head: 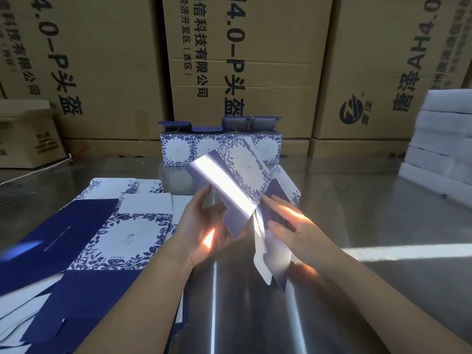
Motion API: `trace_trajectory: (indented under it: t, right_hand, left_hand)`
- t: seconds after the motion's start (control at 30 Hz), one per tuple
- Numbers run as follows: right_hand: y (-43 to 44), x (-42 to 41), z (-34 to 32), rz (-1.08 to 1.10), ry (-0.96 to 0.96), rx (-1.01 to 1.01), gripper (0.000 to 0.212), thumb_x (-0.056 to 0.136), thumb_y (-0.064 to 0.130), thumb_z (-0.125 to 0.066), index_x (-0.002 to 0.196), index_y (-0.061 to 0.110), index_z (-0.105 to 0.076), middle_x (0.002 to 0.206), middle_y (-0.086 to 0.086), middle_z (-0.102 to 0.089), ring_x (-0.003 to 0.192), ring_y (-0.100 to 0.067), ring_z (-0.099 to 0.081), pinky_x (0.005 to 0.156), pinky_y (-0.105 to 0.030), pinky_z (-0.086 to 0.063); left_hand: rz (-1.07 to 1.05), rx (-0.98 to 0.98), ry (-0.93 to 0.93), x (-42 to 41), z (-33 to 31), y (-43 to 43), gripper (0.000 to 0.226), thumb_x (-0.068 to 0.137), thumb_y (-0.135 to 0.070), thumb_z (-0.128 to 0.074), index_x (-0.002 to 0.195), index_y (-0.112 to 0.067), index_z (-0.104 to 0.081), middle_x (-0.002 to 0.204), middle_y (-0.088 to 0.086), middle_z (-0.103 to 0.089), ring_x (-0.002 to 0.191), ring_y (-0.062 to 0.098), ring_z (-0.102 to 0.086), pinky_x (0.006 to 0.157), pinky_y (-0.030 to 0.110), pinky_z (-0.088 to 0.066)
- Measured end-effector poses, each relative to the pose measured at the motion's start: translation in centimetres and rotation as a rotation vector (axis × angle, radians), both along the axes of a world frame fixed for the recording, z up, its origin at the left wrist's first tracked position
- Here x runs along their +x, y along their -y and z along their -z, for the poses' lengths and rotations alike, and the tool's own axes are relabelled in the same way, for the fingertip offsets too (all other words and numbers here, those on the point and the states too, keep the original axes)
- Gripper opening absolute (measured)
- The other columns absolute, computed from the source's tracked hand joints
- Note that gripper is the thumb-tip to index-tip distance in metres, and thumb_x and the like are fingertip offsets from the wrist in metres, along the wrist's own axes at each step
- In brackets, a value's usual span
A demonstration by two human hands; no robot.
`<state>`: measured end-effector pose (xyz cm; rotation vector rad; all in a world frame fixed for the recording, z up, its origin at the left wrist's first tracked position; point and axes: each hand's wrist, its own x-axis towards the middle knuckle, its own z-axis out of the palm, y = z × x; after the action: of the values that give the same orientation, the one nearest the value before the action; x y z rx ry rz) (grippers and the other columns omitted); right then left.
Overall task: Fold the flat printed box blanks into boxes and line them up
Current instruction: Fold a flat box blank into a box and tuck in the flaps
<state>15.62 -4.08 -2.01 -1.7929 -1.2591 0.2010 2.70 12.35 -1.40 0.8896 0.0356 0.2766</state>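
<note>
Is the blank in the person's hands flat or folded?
Partly folded: the held blank bends at a crease, panels angled, flaps hanging loose; not yet a box.

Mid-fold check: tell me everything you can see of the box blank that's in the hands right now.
The box blank is thin printed card, half opened and tilted, held above the shiny table. One glossy navy panel catches glare; the next is white with a blue floral border and small central logo. White-backed flaps hang loose at its near end. The left hand cradles the navy panel from below; the right hand holds the opposite side.
</note>
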Motion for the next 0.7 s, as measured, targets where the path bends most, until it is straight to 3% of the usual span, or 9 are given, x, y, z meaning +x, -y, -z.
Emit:
trace_trajectory:
  t: [0.1, 0.2, 0.3, 0.37, 0.5, 0.6, 0.7]
  right_hand:
    - [0.0, 0.1, 0.0, -0.015, -0.013, 0.002, 0.051, 0.097, 0.015, -0.049, 0.138, 0.042, -0.037, 0.145, 0.021, -0.028, 0.129, 0.012, -0.022, 0.088, 0.011, -0.015]
    - [0.0, 0.3, 0.1, -0.053, -0.02, -0.025, 0.051, 0.097, 0.027, -0.049, 0.135, 0.054, -0.027, 0.146, 0.029, -0.02, 0.128, 0.02, -0.015, 0.095, 0.005, -0.012]
    - [0.0, 0.3, 0.2, -0.079, -0.019, -0.031, 0.054, 0.095, 0.038, -0.051, 0.134, 0.056, -0.02, 0.145, 0.035, -0.013, 0.123, 0.03, -0.009, 0.087, 0.012, -0.009]
    - [-0.1, 0.3, 0.2, -0.066, -0.01, -0.026, 0.053, 0.093, 0.041, -0.052, 0.131, 0.059, -0.019, 0.148, 0.033, -0.014, 0.129, 0.023, -0.011, 0.084, 0.014, -0.009]
    - [0.0, 0.2, 0.1, -0.053, -0.044, -0.003, 0.053, 0.085, 0.052, -0.058, 0.121, 0.067, -0.023, 0.149, 0.029, -0.022, 0.133, 0.017, -0.019, 0.093, 0.005, -0.017]
    - [0.0, 0.1, 0.3, -0.037, -0.077, 0.089, 0.067, 0.08, 0.048, -0.066, 0.135, 0.051, -0.028, 0.139, 0.027, -0.037, 0.119, 0.023, -0.034, 0.087, 0.005, -0.028]
    - [-0.2, -0.2, 0.4, -0.019, -0.106, 0.205, 0.067, 0.079, 0.027, -0.074, 0.138, 0.024, -0.041, 0.117, 0.012, -0.057, 0.099, 0.007, -0.055, 0.08, -0.003, -0.039]
  left_hand:
    - [-0.023, -0.003, -0.002, 0.3, 0.2, 0.0, 0.04, 0.054, -0.015, -0.074, 0.093, -0.006, -0.073, 0.099, 0.013, -0.065, 0.093, 0.029, -0.061, 0.11, 0.046, -0.026]
    - [0.001, 0.103, 0.053, 0.6, 0.2, 0.8, 0.042, 0.064, 0.002, -0.046, 0.094, -0.007, -0.074, 0.093, 0.012, -0.068, 0.084, 0.025, -0.064, 0.096, 0.041, -0.042]
    - [-0.146, 0.327, 0.005, 0.6, 0.3, 1.6, 0.039, 0.065, 0.002, -0.046, 0.081, -0.018, -0.076, 0.074, 0.003, -0.069, 0.064, 0.016, -0.064, 0.067, 0.03, -0.052]
    - [-0.193, 0.428, 0.004, 0.5, 0.2, 2.1, 0.036, 0.063, -0.002, -0.054, 0.08, -0.024, -0.077, 0.072, -0.002, -0.071, 0.064, 0.011, -0.066, 0.067, 0.029, -0.053]
    - [-0.188, 0.475, 0.036, 0.3, -0.2, 2.8, 0.028, 0.051, -0.024, -0.068, 0.077, -0.03, -0.077, 0.067, -0.007, -0.07, 0.063, 0.007, -0.064, 0.066, 0.022, -0.052]
    - [-0.27, 0.497, 0.009, 0.6, -0.1, 2.8, 0.024, 0.052, -0.019, -0.068, 0.075, -0.022, -0.075, 0.068, -0.006, -0.068, 0.065, 0.009, -0.061, 0.065, 0.023, -0.051]
    - [-0.342, 0.53, -0.006, 0.8, 0.0, 2.9, 0.029, 0.067, 0.0, -0.072, 0.092, -0.013, -0.066, 0.078, -0.004, -0.07, 0.072, 0.009, -0.063, 0.065, 0.022, -0.054]
